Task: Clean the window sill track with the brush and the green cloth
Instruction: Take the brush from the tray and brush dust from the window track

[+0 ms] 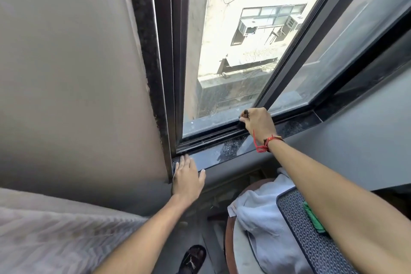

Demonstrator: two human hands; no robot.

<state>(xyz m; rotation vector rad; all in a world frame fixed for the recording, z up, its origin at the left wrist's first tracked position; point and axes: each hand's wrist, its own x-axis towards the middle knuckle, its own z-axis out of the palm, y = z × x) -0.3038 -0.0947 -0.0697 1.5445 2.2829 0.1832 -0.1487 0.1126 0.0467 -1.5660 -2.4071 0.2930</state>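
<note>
A small dark brush (244, 118) is clenched upright in the right hand (259, 123) over the ribbed dark metal track (206, 138); the left hand (186, 176) is laid flat, released, on the speckled stone sill (222, 153).

The right hand (259, 123) is closed around a small dark brush (244, 118), whose bristle end sits down in the window track (206, 138) just left of the grip. Beyond the grip stands the glass pane (233, 51); on the near side runs the dark stone sill (222, 153). Well left of the grip, the left hand (188, 177) lies flat, fingers spread, on the sill's corner. Below the right forearm, a green cloth (314, 220) rests on a patterned mat (311, 247), beside a white towel (258, 218).
</note>
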